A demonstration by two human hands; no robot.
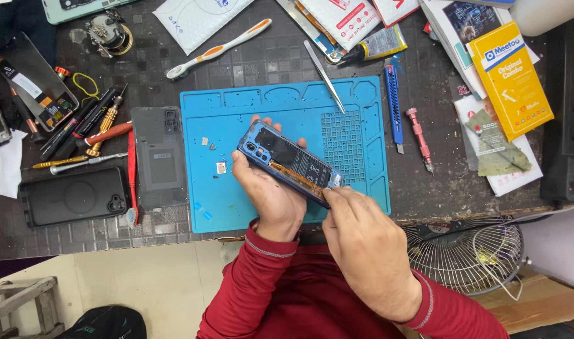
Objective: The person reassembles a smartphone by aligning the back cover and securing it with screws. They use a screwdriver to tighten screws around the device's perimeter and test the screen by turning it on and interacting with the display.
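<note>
Left hand clamps the opened phone by its edges over the blue mat; right hand pinches its five-o'clock corner. Looks light, stiff, fragile inside, so edges are the safest hold.

Thing: opened blue smartphone, back cover off, innards exposed.
Pose: tilted, camera end upper left.
Place: above blue repair mat, near its middle.
</note>
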